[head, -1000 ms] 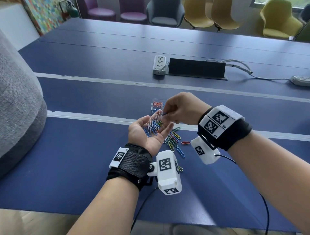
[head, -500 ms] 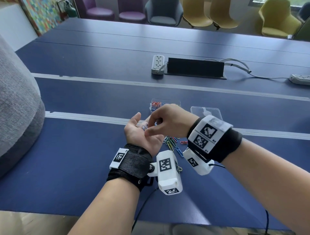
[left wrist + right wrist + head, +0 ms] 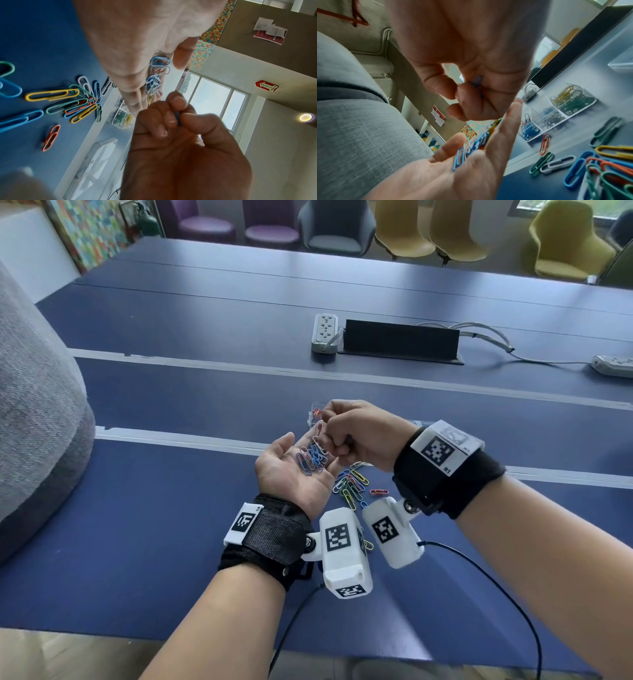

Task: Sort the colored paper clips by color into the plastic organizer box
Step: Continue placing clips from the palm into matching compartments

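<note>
Picking blue clips from the cupped left hand is the current step. Loose paper clips lie on the counter at 3 o'clock of that palm. Right hand fingers pinch what appears to be a blue clip. Next move: carry it to the organizer box at 12 o'clock and release it in the blue compartment.

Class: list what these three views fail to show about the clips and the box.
- Head view: organizer box mostly behind the right hand.
- Wrist views: pinched blue clip nearly buried by fingers; count unclear.
- Left hand: overlapping clips, number unreadable.
</note>
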Available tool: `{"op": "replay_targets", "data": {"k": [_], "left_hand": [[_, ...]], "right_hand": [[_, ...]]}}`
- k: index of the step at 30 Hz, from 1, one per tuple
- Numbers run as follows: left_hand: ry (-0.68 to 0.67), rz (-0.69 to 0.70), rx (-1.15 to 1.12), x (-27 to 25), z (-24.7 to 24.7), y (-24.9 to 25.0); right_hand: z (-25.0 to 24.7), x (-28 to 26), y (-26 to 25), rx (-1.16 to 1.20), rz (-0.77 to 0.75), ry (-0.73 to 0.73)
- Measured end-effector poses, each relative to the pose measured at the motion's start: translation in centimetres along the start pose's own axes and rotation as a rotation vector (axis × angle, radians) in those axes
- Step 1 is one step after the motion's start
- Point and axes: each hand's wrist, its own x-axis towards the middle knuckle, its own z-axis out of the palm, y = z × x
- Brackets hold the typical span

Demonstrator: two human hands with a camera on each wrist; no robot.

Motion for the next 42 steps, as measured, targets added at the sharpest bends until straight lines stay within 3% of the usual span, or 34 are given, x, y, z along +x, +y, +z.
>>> {"op": "replay_targets", "data": {"k": [3,8,12,16,20,22,31,37,42], "left_hand": [[0.012,-0.007,0.003,-0.1,0.3,-0.1],[0.083,0.016,0.045,-0.2,0.4,0.0],[0.081,0.010,0.054,-0.2,0.0,-0.1],[0.070,0.004,0.078,-0.2,-0.1,0.0],[0.089,0.029,0.043,0.2,-0.4,0.3],[0.103,0.031,0.044,0.5,-0.9,0.4],[0.110,0.048,0.028,1.4,-2.0,1.6],[0.104,0.049,0.043,1.6,-2.1,2.2],[0.110,0.049,0.044,1.5,-2.0,2.5]], "right_hand": [[0.0,0.0,0.0,-0.074,0.020,-0.009],[1.1,-0.7,0.2,-0.917,-0.137,0.054],[1.8,-0.9,0.3,-1.016,-0.187,0.120],[1.7,-0.5,0.3,-0.876,-0.119,0.108],[0.5,0.4,-0.4,-0.228,0.153,0.026],[-0.8,1.2,-0.5,-0.061,0.230,0.005],[-4.6,5.6,-0.2,0.219,0.114,0.194],[-5.3,8.4,-0.8,-0.162,0.183,0.295],[-4.9,9.4,-1.5,-0.838,0.126,0.341]]}}
